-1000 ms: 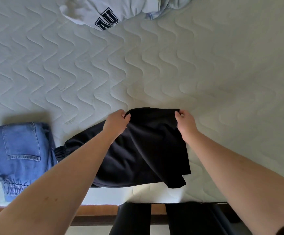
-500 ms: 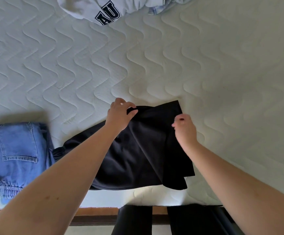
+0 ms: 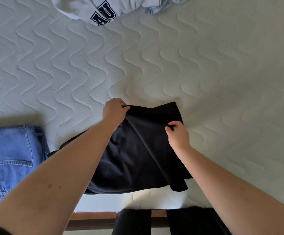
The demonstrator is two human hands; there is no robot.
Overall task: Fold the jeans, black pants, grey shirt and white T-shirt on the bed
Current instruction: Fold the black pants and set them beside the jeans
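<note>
The black pants lie partly folded near the front edge of the bed. My left hand pinches their far left corner. My right hand pinches the cloth along the right edge, a little nearer to me than the far right corner, which lies flat. The blue jeans sit folded at the left, back pocket up. At the far edge lies a crumpled pale shirt with dark "AU" letters; whether it is the grey shirt or the white T-shirt I cannot tell.
A pale blue checked cloth bunches beside the lettered shirt at the top. The bed's wooden frame runs along the bottom, with the person's dark-clad legs standing against it. Quilted mattress stretches wide to the right.
My right hand let go of the far right corner, moved toward me and pinched the right edge lower down. My left hand kept its hold on the far left corner.
</note>
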